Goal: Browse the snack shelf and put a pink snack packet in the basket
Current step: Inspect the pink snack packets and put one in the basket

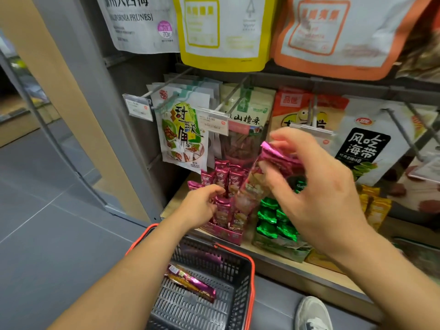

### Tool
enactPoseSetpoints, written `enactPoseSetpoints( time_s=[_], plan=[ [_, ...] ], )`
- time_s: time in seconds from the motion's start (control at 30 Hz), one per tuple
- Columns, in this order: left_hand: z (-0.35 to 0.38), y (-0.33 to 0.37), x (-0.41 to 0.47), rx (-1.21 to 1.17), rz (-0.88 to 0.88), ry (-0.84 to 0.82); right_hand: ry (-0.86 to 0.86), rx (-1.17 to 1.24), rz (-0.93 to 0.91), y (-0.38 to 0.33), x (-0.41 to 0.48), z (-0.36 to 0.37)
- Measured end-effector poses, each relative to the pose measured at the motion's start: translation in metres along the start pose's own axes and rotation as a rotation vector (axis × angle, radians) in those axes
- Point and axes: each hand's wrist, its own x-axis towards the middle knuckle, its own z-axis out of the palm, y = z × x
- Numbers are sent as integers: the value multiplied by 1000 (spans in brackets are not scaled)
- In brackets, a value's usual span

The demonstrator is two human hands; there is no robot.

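My right hand [316, 184] holds a long pink snack packet [256, 184] by its top end, lifted above the shelf display. My left hand [202, 203] reaches into the pink display box [223, 232] on the shelf, its fingers touching the upright pink packets [226, 179]; whether it grips one is unclear. Below, a grey basket with an orange rim [250, 265] stands on the floor. A pink packet [190, 282] lies flat inside it.
Green packets [276, 217] sit in a box right of the pink ones, yellow packets [373, 203] further right. Larger bags hang on hooks above with price tags [213, 121]. The wooden shelf edge [309, 270] runs diagonally. A shoe [312, 313] is at bottom right.
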Motion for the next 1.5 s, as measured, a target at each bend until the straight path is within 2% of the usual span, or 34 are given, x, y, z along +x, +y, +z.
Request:
enactPoseSetpoints(
  time_s=[0.07,0.13,0.2,0.27,0.33,0.37,0.47,0.67,0.83,0.9,1.07,1.17,1.3,1.37,1.43,1.5],
  plan=[
    [-11,7,-5,0,-13,48,26,199,105,-2,-10,-2],
    [-26,19,-12,-102,-39,60,-15,380,292,-1,-18,2],
    [-45,38,-25,-343,-39,-12,-79,512,451,4,-22,10],
    [-61,58,-41,-575,21,-154,-107,567,515,10,-23,16],
    [-66,77,-59,-675,95,-237,-119,593,536,13,-23,19],
    [-66,85,-66,-677,127,-223,-122,615,544,14,-23,20],
    [-61,97,-75,-649,160,-94,-131,662,568,15,-25,22],
    [-62,99,-80,-771,201,22,-200,658,545,16,-27,29],
    [-67,98,-78,-1063,174,56,-468,740,528,15,-28,31],
    [-68,95,-76,-1136,149,63,-494,775,534,13,-30,32],
    [-71,90,-74,-1124,65,166,-490,637,489,10,-32,38],
    [-72,87,-71,-1023,58,192,-485,588,485,12,-32,38],
    [-80,83,-73,-949,142,48,-485,560,474,13,-35,36],
    [-80,85,-76,-834,181,5,-488,488,435,13,-37,35],
    [-74,88,-75,-695,198,69,-473,423,399,11,-39,35],
    [-70,91,-72,-702,149,153,-460,371,379,11,-39,35]
  ],
)
